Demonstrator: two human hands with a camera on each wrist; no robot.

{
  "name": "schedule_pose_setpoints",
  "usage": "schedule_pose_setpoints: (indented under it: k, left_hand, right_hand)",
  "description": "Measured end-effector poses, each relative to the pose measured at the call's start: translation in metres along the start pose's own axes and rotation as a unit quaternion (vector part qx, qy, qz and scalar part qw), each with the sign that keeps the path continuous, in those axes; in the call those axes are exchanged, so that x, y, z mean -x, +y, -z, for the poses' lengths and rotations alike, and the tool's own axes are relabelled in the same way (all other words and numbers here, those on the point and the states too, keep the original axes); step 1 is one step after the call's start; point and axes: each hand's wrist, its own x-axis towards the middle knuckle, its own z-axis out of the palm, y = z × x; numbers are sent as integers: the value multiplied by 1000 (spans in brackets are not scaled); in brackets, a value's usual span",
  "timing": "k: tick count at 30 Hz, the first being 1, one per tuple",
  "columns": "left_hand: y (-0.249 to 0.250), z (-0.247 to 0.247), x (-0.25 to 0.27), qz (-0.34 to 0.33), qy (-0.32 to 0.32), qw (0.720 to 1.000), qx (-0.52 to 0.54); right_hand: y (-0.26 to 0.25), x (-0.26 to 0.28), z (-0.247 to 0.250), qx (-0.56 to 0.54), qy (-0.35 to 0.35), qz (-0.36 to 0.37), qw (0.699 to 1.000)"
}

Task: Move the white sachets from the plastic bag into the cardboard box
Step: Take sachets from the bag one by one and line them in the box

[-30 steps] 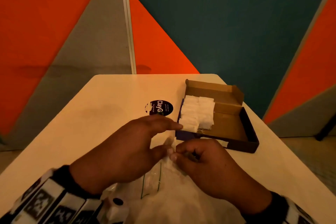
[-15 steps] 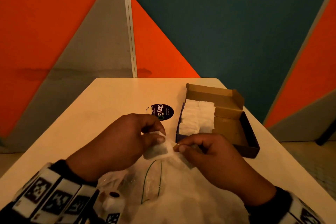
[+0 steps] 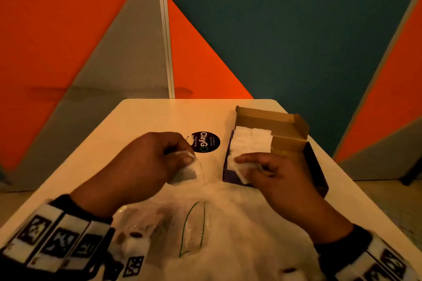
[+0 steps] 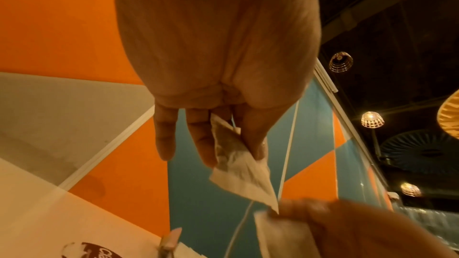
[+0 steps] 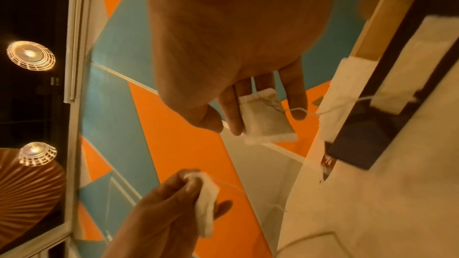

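Two sachets up off the table (image 3: 141, 121), one to each hand, both above the far end of the plastic bag (image 3: 228, 223).

Left hand (image 3: 146, 166) raised left of centre, thumb and fingers closed on the upper end of the left sachet (image 3: 186, 172); seen from the left wrist, same sachet (image 4: 238, 164) pinched between thumb and two fingers, its lower half hanging free below the fingertips, a thin string trailing off its low corner.

Right hand (image 3: 280, 175) hovering at the near left corner of the cardboard box (image 3: 294, 143), over its dark near wall. Right sachet (image 3: 242, 167) gripped at the fingertips, poking out to the left of them, just at the near edge of the packed sachets (image 3: 250, 141). From the right wrist, that sachet (image 5: 267, 119) lying against the underside of the fingers, held there by thumb and forefinger, its string looping right toward the box.

Packed sachets filling the left part of the box in neat rows; right part bare cardboard, far flap standing up.

Plastic bag crumpled on the near part of the table, between and below both wrists, a green line across it. Round dark sticker (image 3: 205, 142) on the tabletop between left hand and box.

Patterned marker bands on both sleeves (image 3: 57, 242). Orange, grey and teal wall panels (image 3: 296, 29) beyond the far table edge.
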Motion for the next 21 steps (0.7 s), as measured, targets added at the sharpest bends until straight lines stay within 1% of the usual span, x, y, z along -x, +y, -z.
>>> schedule_pose_setpoints:
  k: [3,5,8,11,12,15,16,18,19,21]
  left_hand:
    - [13,-16,4,-29,-39,999,-20]
    - [18,-21,5,-39,-45,998,-27]
    - [15,-18,5,-36,-34,998,-42]
    - [3,-12,7,-18,-26,999,-40]
    - [-1,-12,8,-10,-40,998,-39]
    - [-5,-19,15,-13,-99,992,-81]
    - [-5,-21,17,-11,-109,992,-67]
    - [-4,-23,19,0,-110,994,21]
    - [-4,-24,20,4,-100,992,78]
    - [-4,-28,20,-8,-53,981,187]
  right_hand:
    - [-12,-1,-15,-5,-59,24,998]
    - [-18,-1,-23,8,-85,32,996]
    - [-17,-1,-22,-2,-73,15,997]
    - [-13,0,-14,-23,-57,3,998]
    - [-14,1,-12,-28,-54,3,998]
    - [-17,0,-10,-26,-49,19,998]
    - [-18,0,-11,-24,-46,24,998]
    - [-18,-1,-12,-34,-34,24,999]
    - [-17,-1,-13,-48,-30,17,998]
    - [-17,-1,-14,-85,-22,-2,996]
